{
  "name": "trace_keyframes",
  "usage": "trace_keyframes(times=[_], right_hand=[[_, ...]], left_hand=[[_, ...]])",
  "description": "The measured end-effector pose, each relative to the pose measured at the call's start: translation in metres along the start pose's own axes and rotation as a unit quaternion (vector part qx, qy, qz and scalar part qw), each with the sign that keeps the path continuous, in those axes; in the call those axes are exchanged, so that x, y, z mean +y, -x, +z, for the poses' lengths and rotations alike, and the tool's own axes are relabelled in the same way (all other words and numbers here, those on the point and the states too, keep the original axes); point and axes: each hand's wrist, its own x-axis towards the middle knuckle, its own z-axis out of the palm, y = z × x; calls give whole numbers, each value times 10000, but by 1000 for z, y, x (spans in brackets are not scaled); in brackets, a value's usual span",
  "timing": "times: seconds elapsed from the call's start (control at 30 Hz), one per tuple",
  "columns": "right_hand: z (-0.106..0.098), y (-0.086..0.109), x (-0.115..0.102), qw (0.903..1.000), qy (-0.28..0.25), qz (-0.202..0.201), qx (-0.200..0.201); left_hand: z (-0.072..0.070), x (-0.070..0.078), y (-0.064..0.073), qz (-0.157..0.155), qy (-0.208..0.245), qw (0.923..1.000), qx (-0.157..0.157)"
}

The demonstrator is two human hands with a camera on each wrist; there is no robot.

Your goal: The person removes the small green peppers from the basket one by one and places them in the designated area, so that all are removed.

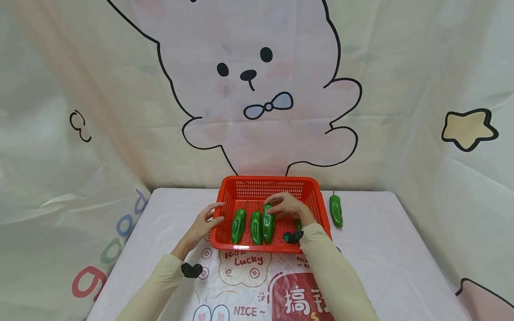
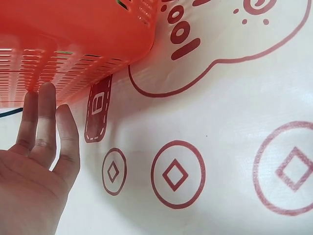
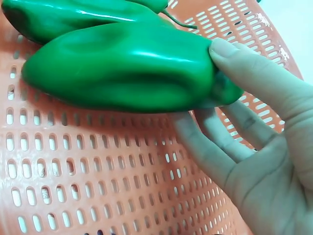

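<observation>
Green pepper (image 1: 268, 229) | right hand (image 1: 288, 207) pinches it | left hand (image 1: 201, 226) relaxed, perhaps touching basket (image 1: 277, 179)

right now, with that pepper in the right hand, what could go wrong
The right hand pinches the held pepper near one end only, so it might swing or slip. It lies close against a neighbouring pepper, which could get nudged or dragged along. The left hand is at the basket's left side; a stray push might shift it.
</observation>
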Motion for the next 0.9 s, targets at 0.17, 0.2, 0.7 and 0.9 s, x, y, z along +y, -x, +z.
trace_keyframes(times=[0.17, 0.2, 0.7, 0.9], right_hand=[[-1, -1, 0, 9997, 86, -195, 154], [-1, -1, -1, 9995, 87, -224, 202], [-2, -5, -20, 9966, -316, -681, 352], [-4, -4, -31, 9951, -433, -839, 283]], left_hand=[[0, 0, 0, 11, 57, 10000, -49], [0, 0, 0, 14, 56, 10000, -53], [0, 3, 1, -39, 5, 10000, -11], [0, 2, 0, -64, 11, 10000, -16]])
